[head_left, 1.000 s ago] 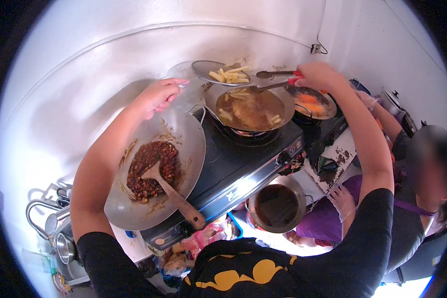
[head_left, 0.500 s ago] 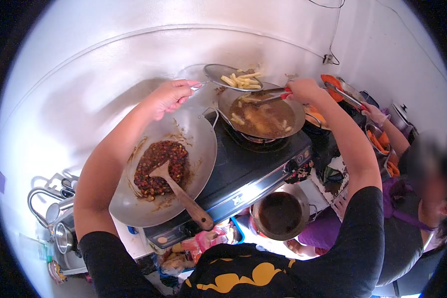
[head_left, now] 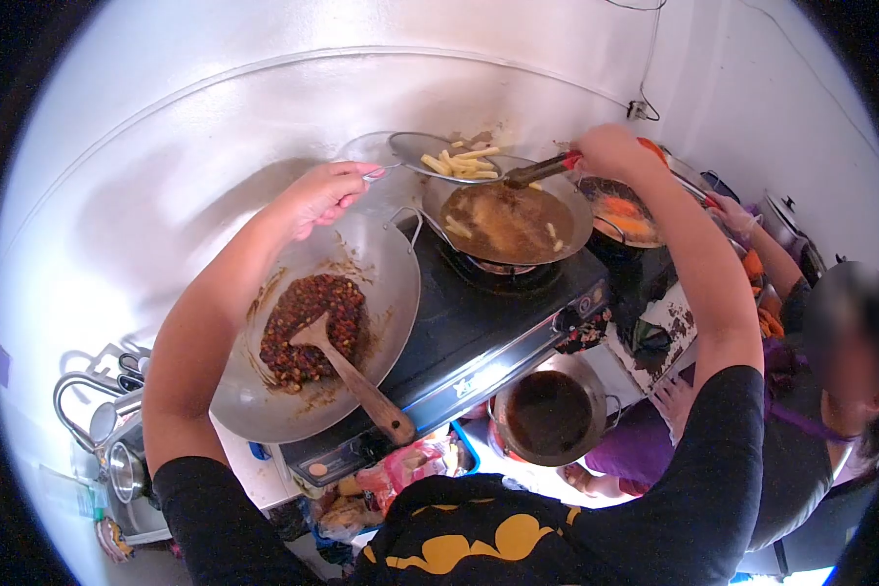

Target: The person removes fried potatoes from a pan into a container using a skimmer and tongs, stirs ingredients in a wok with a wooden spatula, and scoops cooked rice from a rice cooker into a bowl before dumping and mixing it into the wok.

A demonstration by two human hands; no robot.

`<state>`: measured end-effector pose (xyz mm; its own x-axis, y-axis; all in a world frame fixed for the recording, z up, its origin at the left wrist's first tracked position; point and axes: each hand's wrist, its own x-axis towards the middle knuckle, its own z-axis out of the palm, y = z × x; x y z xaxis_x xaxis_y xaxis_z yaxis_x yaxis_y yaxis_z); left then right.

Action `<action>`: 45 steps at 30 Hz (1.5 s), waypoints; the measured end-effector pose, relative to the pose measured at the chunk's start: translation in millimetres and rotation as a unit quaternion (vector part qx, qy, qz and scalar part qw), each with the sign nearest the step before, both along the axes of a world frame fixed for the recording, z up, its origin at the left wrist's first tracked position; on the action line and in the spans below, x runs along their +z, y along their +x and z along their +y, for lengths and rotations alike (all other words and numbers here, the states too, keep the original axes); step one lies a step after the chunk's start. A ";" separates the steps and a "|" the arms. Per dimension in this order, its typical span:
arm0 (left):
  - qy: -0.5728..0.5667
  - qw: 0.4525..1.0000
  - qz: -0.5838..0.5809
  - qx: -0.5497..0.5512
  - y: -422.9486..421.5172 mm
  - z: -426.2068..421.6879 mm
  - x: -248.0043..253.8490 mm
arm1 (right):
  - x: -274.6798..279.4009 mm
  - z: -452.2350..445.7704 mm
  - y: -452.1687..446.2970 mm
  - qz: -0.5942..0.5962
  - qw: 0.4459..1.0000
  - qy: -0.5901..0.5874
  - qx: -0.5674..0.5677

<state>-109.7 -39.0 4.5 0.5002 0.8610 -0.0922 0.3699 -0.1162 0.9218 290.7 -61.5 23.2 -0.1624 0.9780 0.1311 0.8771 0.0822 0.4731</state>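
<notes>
My left hand (head_left: 324, 198) is closed on the thin handle of a wire strainer (head_left: 408, 148), held level above the far left rim of a frying wok (head_left: 582, 217). Several pale fries (head_left: 464, 164) lie in the strainer. My right hand (head_left: 612, 153) grips red-handled tongs (head_left: 547, 169), their dark tips pointing left over the wok's far side, near the strainer. Whether anything is between the tips I cannot tell. A few fries and a larger golden piece (head_left: 508, 220) sit in the brown oil. Below my left forearm, a big wok (head_left: 393, 278) holds dark red chili sauce (head_left: 308, 317) and a wooden spatula (head_left: 356, 386).
A black gas stove (head_left: 479, 342) carries both woks. To the right, a co-worker's gloved hand (head_left: 732, 217) holds tongs near a pan of orange food (head_left: 620, 220). A pot of dark liquid (head_left: 549, 418) stands low in front. Packaged food (head_left: 400, 488) fills a blue crate below.
My right hand and tongs have moved up and right, and the tong arms look closer together. The strainer has shifted slightly left. Fewer fries show at the oil's far edge.
</notes>
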 end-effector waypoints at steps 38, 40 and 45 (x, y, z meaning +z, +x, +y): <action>0.011 1.000 -0.025 -0.001 11.4 -6.0 -8.0 | -9.9 -53.7 27.8 0.083 0.986 -0.136 -0.056; 0.009 1.000 -0.027 -0.003 11.3 -8.8 -6.9 | -19.8 -48.4 30.1 0.073 0.989 -0.116 -0.047; 0.007 1.000 -0.019 0.000 12.3 -12.4 -3.0 | -23.8 -43.8 26.0 0.030 0.995 -0.085 -0.030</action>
<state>-97.4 -51.4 1.4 0.5028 0.8622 -0.0620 0.3352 -0.1283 0.9334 316.7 -105.3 -0.6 -0.0995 0.9946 -0.0286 0.9095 0.1026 0.4028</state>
